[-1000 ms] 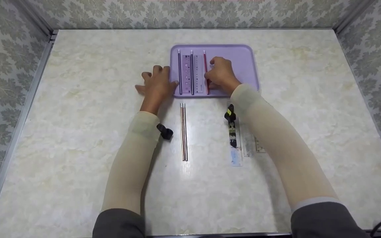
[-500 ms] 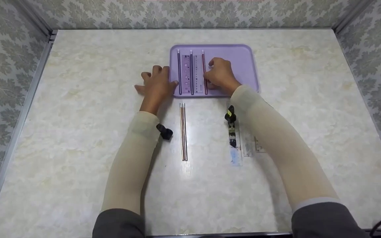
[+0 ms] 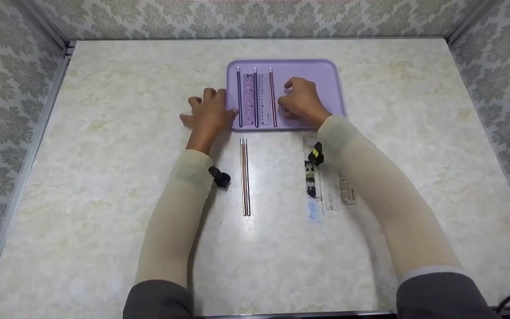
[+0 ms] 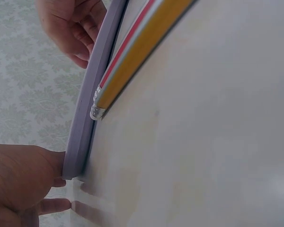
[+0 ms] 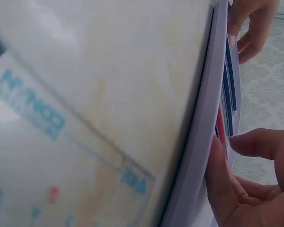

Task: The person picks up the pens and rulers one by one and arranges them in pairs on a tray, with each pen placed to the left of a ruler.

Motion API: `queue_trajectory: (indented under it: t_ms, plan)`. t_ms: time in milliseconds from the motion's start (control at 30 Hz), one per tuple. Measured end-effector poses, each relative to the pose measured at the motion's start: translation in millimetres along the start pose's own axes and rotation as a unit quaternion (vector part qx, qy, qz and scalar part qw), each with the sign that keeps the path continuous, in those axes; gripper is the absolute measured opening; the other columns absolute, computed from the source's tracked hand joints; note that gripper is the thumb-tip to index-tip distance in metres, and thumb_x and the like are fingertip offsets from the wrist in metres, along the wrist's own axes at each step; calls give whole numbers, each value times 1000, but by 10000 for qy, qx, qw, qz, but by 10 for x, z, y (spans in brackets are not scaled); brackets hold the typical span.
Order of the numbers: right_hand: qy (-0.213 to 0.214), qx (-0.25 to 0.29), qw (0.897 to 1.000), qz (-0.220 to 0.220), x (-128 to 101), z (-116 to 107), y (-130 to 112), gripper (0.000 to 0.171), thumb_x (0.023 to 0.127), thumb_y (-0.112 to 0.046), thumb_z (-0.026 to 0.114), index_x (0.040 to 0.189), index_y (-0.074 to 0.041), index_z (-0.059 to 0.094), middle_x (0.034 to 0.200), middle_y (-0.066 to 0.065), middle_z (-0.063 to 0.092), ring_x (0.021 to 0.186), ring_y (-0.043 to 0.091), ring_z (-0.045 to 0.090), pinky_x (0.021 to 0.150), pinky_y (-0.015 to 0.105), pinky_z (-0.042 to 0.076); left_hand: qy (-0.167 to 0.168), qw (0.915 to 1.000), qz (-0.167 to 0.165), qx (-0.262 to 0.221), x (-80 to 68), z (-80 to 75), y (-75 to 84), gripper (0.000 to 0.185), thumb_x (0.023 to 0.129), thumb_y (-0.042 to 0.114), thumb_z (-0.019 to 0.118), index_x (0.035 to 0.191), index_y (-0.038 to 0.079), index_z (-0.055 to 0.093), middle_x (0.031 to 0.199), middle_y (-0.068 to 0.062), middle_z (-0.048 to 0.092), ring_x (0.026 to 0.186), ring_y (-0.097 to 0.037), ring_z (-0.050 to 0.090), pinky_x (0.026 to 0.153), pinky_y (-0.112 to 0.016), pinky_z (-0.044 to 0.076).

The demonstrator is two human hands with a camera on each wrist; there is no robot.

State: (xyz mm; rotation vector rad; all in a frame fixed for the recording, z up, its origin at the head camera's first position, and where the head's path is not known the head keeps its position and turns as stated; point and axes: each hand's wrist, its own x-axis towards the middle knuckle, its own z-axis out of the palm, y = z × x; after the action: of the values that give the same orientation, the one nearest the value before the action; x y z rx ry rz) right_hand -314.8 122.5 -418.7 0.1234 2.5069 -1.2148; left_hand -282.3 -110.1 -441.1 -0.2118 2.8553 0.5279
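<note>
Pencils [image 3: 255, 95] and rulers [image 3: 249, 97] lay in the tray [image 3: 321, 73]; more pencils [image 3: 245, 177] and rulers [image 3: 321, 186] lay before it.

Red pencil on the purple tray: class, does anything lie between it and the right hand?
Nothing visible does. The right hand rests on the purple tray just right of the red pencil, with only bare tray between them; the rulers lie on the pencil's other side.

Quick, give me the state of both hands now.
Left hand: open, fingers straight, resting against the purple tray edge.
Right hand: over the tray, fingers loosely curled, holding nothing.
</note>
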Motion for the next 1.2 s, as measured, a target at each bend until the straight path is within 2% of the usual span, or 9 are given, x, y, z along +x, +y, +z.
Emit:
queue_trajectory:
  t_ms: [200,433,567,867,1033,1200]
  plan:
    - [-113,-236,9995,-154,-83,-90,28,59,92,-8,61,149,-7,45,93,12,69,68,19,69,71,30,62,-66,10000,-65,4,7,2,7,66,101,54,54,160,33,31,167,0,23,150,-46,14,109,-81,18]
    - [-230,-551,9962,-639,-192,-183,92,58,92,-10,60,148,-7,47,106,9,69,77,24,70,70,30,59,-57,9999,-91,35,13,-4,12,66,101,54,54,159,33,31,166,-1,24,150,-47,15,110,-81,16]
    - [-259,-891,9906,-1008,-256,-220,131,54,92,-13,61,145,-6,51,109,9,71,83,27,72,70,28,58,-62,9999,-89,16,14,-3,11,67,101,54,54,160,33,31,166,-1,24,150,-46,15,110,-82,16]
    - [-507,-1733,9686,-1712,-445,-243,176,50,93,-19,64,139,-5,56,112,11,73,96,26,68,89,39,53,-4,10000,-62,10,16,0,-1,67,101,54,54,160,33,31,166,0,25,149,-46,16,109,-81,17]
    - [-794,-2109,9556,-1898,-603,-260,208,50,92,-22,70,138,-4,57,117,14,72,109,31,66,98,46,52,-70,10000,-40,7,23,4,10,67,101,54,54,160,32,31,167,0,24,150,-47,15,109,-83,16]
    - [-1109,-2520,9397,-2028,-766,-271,243,55,91,-27,76,138,-4,57,121,16,70,113,33,64,100,47,50,-125,9999,-85,75,30,1,15,67,101,54,54,160,33,30,167,0,23,150,-46,15,109,-82,17]
